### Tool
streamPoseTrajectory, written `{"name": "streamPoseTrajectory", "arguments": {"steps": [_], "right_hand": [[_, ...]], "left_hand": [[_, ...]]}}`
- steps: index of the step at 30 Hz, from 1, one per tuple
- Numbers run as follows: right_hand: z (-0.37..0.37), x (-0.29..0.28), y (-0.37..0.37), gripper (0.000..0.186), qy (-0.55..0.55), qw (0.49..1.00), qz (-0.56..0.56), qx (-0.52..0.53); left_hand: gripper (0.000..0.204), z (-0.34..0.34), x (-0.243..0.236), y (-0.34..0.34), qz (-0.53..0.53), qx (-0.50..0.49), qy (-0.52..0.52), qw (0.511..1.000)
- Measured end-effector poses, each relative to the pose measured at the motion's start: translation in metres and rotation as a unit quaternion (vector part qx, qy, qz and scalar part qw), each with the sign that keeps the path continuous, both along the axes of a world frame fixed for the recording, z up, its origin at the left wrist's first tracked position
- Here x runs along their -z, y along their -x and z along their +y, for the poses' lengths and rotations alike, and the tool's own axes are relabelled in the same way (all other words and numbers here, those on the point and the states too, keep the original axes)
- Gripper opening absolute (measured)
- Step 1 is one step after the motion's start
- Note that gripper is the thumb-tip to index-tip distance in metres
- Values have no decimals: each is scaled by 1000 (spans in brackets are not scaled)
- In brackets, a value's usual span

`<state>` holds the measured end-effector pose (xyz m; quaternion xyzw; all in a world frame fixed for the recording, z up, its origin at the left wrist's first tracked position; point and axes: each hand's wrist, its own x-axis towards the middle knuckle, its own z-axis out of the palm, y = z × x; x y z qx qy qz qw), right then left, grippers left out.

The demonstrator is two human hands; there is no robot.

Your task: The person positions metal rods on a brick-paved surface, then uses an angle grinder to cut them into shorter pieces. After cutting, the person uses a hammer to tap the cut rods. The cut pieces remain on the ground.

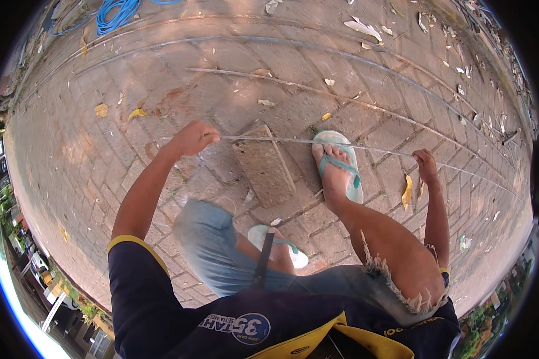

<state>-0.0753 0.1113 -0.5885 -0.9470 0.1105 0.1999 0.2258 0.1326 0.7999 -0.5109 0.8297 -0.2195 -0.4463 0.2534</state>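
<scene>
A long thin metal rod (281, 140) runs across the brick paving in front of me. My left hand (194, 136) is closed around its left end. My right hand (426, 163) grips the rod farther right, past my right foot. That foot, in a light teal flip-flop (335, 164), is pressed on the rod next to a loose grey paving block (263, 164). My other foot in a matching flip-flop (278, 242) is tucked under me. The rod continues right beyond my right hand toward the paving's edge.
More long thin rods (293, 87) lie across the paving farther away. A coiled blue hose (115, 13) is at the top left. Dry leaves (406, 191) and bits of litter (362, 27) are scattered about. Parked vehicles (39, 263) show at the lower left rim.
</scene>
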Motion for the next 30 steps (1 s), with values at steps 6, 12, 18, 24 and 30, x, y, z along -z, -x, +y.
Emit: {"name": "streamPoseTrajectory", "arguments": {"steps": [6,12,18,24,30], "right_hand": [[12,-8,10,11,-9,999,-30,10],[21,-16,17,10,-11,997,-74,-25],[26,-19,16,9,1,999,-51,9],[31,-25,16,12,-3,998,-52,29],[39,-29,3,16,-23,999,-35,33]], "left_hand": [[20,3,6,11,-103,4,65,993],[25,2,9,10,-141,37,100,984],[27,5,8,2,-72,91,-3,993],[29,2,10,-2,-28,36,35,998],[24,2,11,-13,52,35,29,998]]}}
